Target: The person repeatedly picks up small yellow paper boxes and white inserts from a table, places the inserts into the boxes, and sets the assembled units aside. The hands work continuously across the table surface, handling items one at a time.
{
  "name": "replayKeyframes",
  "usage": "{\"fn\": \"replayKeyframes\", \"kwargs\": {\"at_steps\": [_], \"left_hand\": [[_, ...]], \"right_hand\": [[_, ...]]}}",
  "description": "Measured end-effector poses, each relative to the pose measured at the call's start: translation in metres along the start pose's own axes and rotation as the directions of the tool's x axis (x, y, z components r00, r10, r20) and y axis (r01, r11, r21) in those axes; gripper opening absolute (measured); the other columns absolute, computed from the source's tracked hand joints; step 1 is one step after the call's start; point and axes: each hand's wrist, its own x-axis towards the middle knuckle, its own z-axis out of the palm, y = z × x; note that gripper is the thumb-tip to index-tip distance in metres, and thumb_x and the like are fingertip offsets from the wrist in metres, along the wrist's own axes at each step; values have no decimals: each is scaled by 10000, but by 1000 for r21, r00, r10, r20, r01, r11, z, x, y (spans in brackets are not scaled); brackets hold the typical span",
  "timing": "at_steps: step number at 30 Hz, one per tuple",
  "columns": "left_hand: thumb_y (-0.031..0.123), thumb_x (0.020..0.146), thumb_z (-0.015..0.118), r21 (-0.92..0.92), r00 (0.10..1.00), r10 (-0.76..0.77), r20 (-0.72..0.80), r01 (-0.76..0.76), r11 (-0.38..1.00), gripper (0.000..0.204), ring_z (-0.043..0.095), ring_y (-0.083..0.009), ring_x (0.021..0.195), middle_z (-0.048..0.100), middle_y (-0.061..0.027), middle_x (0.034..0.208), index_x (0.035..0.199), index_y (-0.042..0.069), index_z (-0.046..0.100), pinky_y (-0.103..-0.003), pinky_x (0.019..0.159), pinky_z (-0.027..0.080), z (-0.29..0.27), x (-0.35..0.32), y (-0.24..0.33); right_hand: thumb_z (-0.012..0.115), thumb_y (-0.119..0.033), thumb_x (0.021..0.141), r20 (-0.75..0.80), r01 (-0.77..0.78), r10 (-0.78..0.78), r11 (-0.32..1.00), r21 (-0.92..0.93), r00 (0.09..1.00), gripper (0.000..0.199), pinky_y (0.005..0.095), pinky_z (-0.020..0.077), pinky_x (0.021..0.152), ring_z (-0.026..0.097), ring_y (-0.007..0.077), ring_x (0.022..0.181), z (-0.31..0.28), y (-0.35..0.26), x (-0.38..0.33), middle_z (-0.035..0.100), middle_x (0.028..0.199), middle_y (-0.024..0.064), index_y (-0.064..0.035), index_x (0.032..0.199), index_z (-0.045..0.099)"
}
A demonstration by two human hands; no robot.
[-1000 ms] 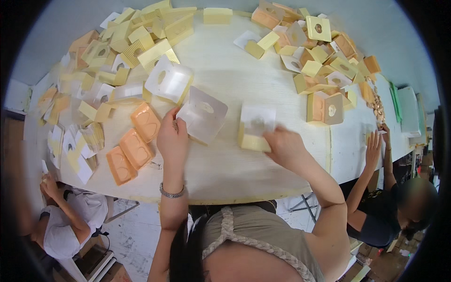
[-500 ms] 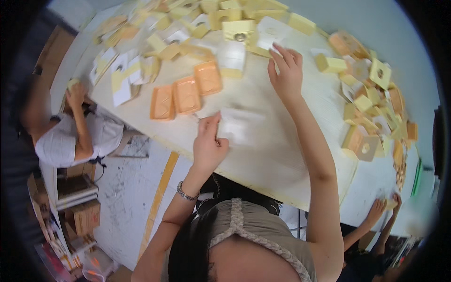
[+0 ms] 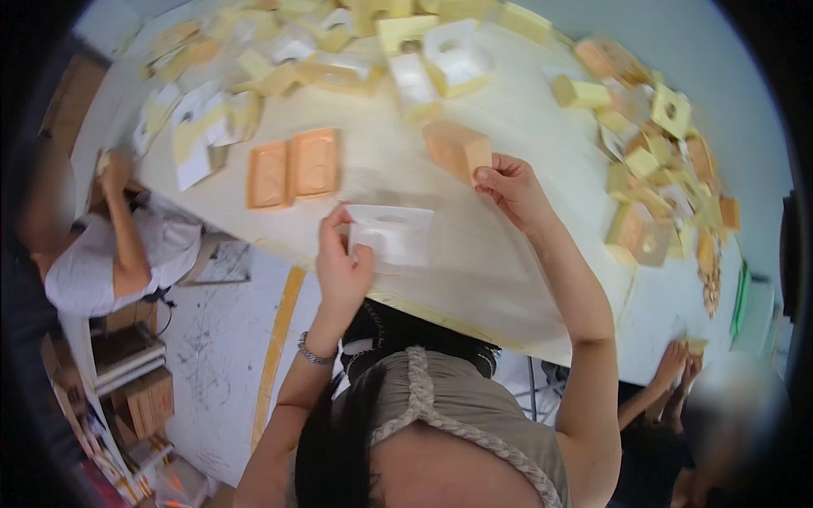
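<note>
Gripping a clear plastic blister shell (image 3: 391, 234) over the tabletop (image 3: 474, 279) edge, the left hand (image 3: 340, 269) had its fingers closed on it, while the right hand (image 3: 513, 188) pinched an orange-yellow box (image 3: 457, 150).

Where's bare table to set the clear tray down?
Bare table lies below the right hand, right of the clear tray in the left hand, down to the near edge. A narrower patch sits between the two orange trays and the orange block. The far side and right edge are crowded with yellow pieces.
</note>
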Motion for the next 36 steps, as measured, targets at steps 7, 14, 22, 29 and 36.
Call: {"fn": "replayKeyframes", "kwargs": {"at_steps": [7,14,22,29,36], "left_hand": [[-10,809,468,85,998,57,0,-56,995,485,529,-185,792,537,-117,1151,1294,-23,460,-295,672,465,18,27,8],[-21,826,437,5,995,-80,-53,80,997,508,584,-265,1064,522,-194,1251,1331,-53,399,-343,964,441,8,15,17],[48,817,613,139,988,-72,137,53,989,664,556,-290,1123,528,-224,1243,1389,-65,295,-362,980,438,20,6,31],[130,631,886,236,971,154,185,-196,952,1100,545,-325,1141,520,-227,1221,1458,-48,182,-390,975,457,41,1,26],[142,649,865,221,913,-9,408,-89,971,847,557,-329,1139,573,-173,1223,1373,47,436,-391,953,473,45,2,41]], "right_hand": [[776,-143,844,-203,35,-159,861,-507,966,205,220,383,556,494,49,644,-15,-5,-49,617,729,-31,-46,753,620],[676,-194,934,-453,197,-204,978,-63,868,172,213,422,649,533,57,759,-28,-3,-42,639,831,3,-23,924,663],[741,-298,849,-202,-71,-582,241,-968,788,741,412,418,984,474,309,1262,-53,13,-122,457,1395,216,-88,1459,376],[820,-241,652,189,193,-69,47,-980,979,924,482,299,1121,304,396,1399,-71,-2,-175,247,1569,210,-132,1473,409],[732,-176,724,429,441,-155,51,-896,890,565,386,434,983,517,297,1186,-2,-39,-166,543,1300,139,-124,1274,613]]}}
